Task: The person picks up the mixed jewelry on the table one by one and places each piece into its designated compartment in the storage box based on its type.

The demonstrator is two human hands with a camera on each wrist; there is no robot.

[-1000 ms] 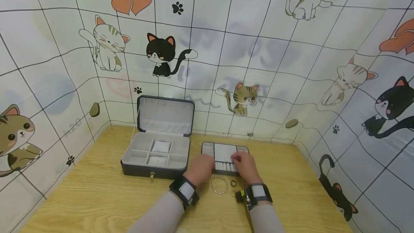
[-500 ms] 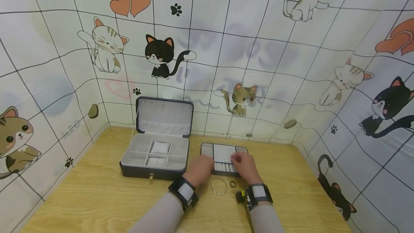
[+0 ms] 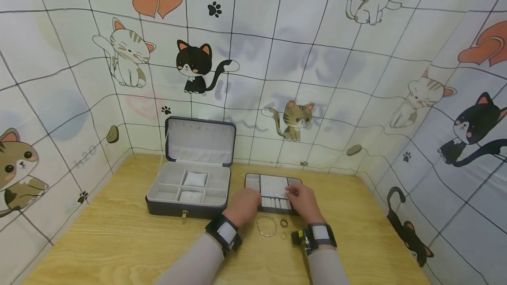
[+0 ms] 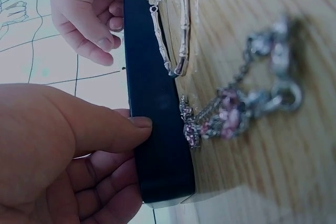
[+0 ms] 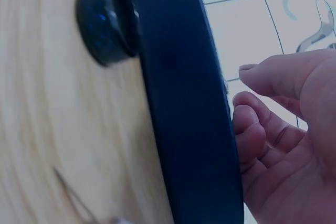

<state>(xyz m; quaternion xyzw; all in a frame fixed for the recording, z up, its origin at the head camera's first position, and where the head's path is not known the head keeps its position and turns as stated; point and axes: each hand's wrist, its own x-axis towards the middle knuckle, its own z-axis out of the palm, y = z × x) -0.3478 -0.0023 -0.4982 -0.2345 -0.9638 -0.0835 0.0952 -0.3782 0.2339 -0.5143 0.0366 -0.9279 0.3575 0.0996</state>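
Note:
A dark-sided jewelry tray [image 3: 273, 184] with pale compartments and ring rolls lies on the table. My left hand [image 3: 244, 206] holds its front left corner; in the left wrist view the thumb [image 4: 121, 129] presses the dark side. My right hand [image 3: 303, 199] is over the tray's right part. In the right wrist view its thumb and fingertips [image 5: 249, 114] stand apart, with nothing visible between them. A gold-toned bracelet [image 3: 266, 225], a dark ring [image 3: 283, 223] and a thin ring [image 3: 283, 235] lie in front. A silver chain with pink stones [image 4: 226, 111] lies by the left wrist.
An open dark jewelry box [image 3: 186, 212] with grey compartments and two small cushions [image 3: 196, 179] stands left of the tray, lid raised. A cat-patterned cloth wall [image 3: 253, 78] encloses the back and sides of the wooden table [image 3: 119, 241].
My right hand has shifted slightly right over the tray, and its thumb and fingertips have parted a little. The left hand keeps its place on the tray. The view has shifted slightly.

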